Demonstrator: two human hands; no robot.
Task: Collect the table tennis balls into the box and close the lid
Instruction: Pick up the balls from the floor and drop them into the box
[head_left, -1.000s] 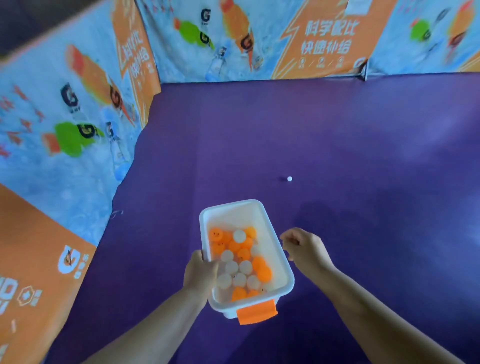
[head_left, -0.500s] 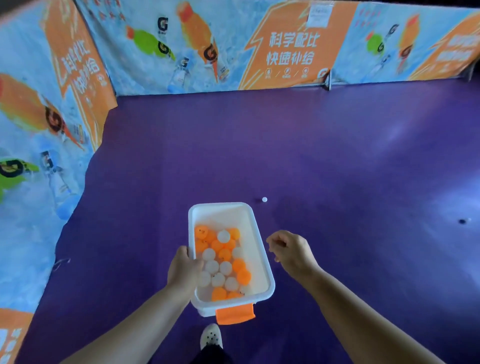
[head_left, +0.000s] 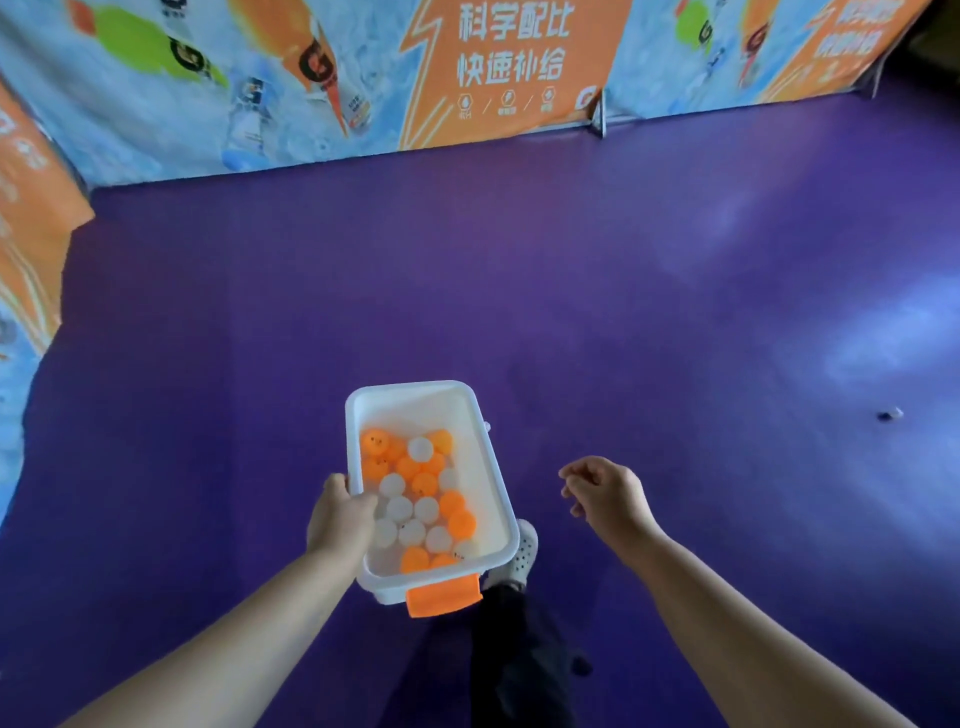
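Observation:
A white plastic box (head_left: 415, 410) with an orange latch (head_left: 443, 597) on its near end is carried above the purple floor. Several orange and white table tennis balls (head_left: 415, 499) fill its near half. My left hand (head_left: 340, 519) grips the box's left rim, thumb inside against the balls. My right hand (head_left: 605, 493) hangs to the right of the box, apart from it, fingers loosely curled and holding nothing. One small white ball (head_left: 487, 427) on the floor peeks out just past the box's right rim. No lid is in view.
Printed banner barriers (head_left: 467, 67) wall the floor at the back and left. A small blurred object (head_left: 889, 414) lies on the purple floor (head_left: 623, 312) far right. My white shoe (head_left: 522, 556) and dark trouser leg show below the box.
The view has advanced and swung right. The loose white ball now sits at the box's right rim instead of ahead of it. My right hand has drifted right, away from the box.

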